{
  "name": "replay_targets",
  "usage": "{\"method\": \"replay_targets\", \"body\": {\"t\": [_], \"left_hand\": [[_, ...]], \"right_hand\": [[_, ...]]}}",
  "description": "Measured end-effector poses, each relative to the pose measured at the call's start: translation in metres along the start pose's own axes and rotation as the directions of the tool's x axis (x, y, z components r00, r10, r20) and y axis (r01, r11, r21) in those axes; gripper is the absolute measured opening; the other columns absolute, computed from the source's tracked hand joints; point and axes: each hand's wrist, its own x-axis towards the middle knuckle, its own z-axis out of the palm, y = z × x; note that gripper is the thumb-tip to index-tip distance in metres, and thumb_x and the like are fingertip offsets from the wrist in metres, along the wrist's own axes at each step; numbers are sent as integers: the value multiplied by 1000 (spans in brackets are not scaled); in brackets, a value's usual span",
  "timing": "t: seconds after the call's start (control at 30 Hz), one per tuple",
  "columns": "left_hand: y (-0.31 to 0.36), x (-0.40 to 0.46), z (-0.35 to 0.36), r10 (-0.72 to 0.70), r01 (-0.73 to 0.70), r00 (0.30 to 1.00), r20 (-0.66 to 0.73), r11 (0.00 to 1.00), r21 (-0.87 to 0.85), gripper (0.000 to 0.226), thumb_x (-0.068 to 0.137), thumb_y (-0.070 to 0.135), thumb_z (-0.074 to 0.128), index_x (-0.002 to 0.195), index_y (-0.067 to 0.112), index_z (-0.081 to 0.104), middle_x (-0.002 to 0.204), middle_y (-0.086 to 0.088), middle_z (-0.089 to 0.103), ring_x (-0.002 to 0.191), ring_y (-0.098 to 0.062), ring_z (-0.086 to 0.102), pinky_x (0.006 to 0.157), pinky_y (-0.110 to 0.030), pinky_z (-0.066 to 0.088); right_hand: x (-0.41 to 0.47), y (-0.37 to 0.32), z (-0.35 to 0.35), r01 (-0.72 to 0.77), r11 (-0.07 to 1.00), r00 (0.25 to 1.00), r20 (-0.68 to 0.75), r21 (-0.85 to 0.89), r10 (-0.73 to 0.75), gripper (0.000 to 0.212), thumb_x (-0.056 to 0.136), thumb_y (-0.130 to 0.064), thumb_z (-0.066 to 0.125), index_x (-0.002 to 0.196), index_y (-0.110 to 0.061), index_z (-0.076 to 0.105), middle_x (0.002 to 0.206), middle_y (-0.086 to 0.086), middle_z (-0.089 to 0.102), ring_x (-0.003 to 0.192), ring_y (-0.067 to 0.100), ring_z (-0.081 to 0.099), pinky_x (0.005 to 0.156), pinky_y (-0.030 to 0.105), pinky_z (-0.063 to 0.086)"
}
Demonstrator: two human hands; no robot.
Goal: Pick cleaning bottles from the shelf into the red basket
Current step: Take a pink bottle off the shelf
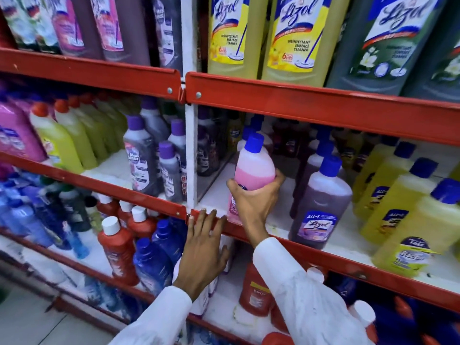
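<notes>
A pink cleaning bottle (254, 168) with a blue cap stands at the front left of the middle shelf's right bay. My right hand (256, 200) is wrapped around its body, thumb on the left side and fingers on the right. My left hand (202, 247) is open, fingers spread, its fingertips touching the red front rail of the shelf (323, 260) just left of the bottle. Both arms wear white sleeves. The red basket is out of view.
A purple Lizol bottle (321, 207) stands just right of the pink one, with yellow bottles (408, 225) further right. Grey and green bottles fill the left bay. Large Lizol bottles (296, 36) line the top shelf. Red and blue bottles (119, 247) crowd the lower shelf.
</notes>
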Motion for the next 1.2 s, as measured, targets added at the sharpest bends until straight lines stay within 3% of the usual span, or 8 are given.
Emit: {"method": "replay_targets", "body": {"t": [0.17, 0.23, 0.33, 0.47, 0.6, 0.8, 1.0, 1.2], "left_hand": [[1, 0, 7, 13, -17, 999, -47, 996, -82, 64, 80, 37, 52, 139, 12, 44, 146, -16, 47, 140, -36, 33, 118, -51, 16], [5, 1, 8, 9, -18, 997, -73, 991, -132, 66, 81, 41, 47, 138, 9, 46, 143, -17, 50, 139, -34, 37, 117, -45, 16], [7, 4, 12, -5, -9, 997, -77, 984, -178, 72, 78, 47, 47, 138, 6, 47, 143, -16, 52, 138, -32, 38, 118, -41, 19], [7, 4, 13, -4, -5, 998, -57, 988, -153, 70, 80, 44, 63, 138, 8, 47, 145, -12, 50, 140, -28, 36, 118, -42, 21], [8, 2, 12, 8, -15, 998, -62, 993, -114, 70, 76, 32, 77, 135, 6, 49, 140, -14, 54, 136, -31, 42, 114, -46, 26], [9, 4, 9, 13, -20, 998, -65, 994, -104, 68, 75, 27, 76, 133, 5, 49, 138, -16, 55, 135, -35, 43, 115, -51, 30], [13, 2, 2, -10, 11, 1000, 9, 993, -120, 82, 71, 18, 80, 141, 4, 41, 148, -17, 45, 142, -34, 31, 117, -51, 26], [62, -22, -35, 151, -54, 981, 121, 815, -577, 107, 55, 21, 88, 146, 17, 32, 153, 4, 34, 142, -14, 27, 113, -25, 27]], "right_hand": [[6, -33, -52, 140, 923, 960, 177, 360, -215, 81, 51, -20, 82, 121, -21, 42, 107, 2, 58, 90, 9, 61, 68, 18, 52], [14, -41, -70, -51, 788, 913, 348, 614, -213, 70, 46, -20, 76, 113, -17, 56, 94, 9, 62, 82, 26, 60, 68, 35, 51], [19, -59, -89, -516, 431, 688, 658, 740, -307, 69, 43, -24, 76, 107, -5, 57, 84, 9, 63, 70, 27, 59, 65, 33, 51], [21, -72, -106, -643, 308, 585, 709, 701, -394, 71, 46, -29, 73, 108, -5, 47, 81, 5, 57, 64, 22, 58, 60, 32, 45], [19, -74, -119, -547, 448, 665, 692, 707, -281, 72, 40, -24, 78, 106, -5, 58, 81, 7, 64, 66, 24, 60, 65, 33, 47], [-1, -85, -125, -34, 907, 939, 324, 420, -115, 77, 48, -14, 86, 117, -17, 51, 95, 4, 68, 79, 17, 68, 65, 31, 57], [-11, -85, -141, 51, 964, 945, 301, 261, -131, 85, 57, -19, 94, 125, -26, 44, 117, 2, 64, 98, 10, 69, 71, 23, 58], [-32, -59, -187, 43, 991, 928, 362, 126, -87, 88, 53, -44, 90, 125, -32, 40, 121, -4, 60, 109, 14, 66, 84, 34, 60]]}}
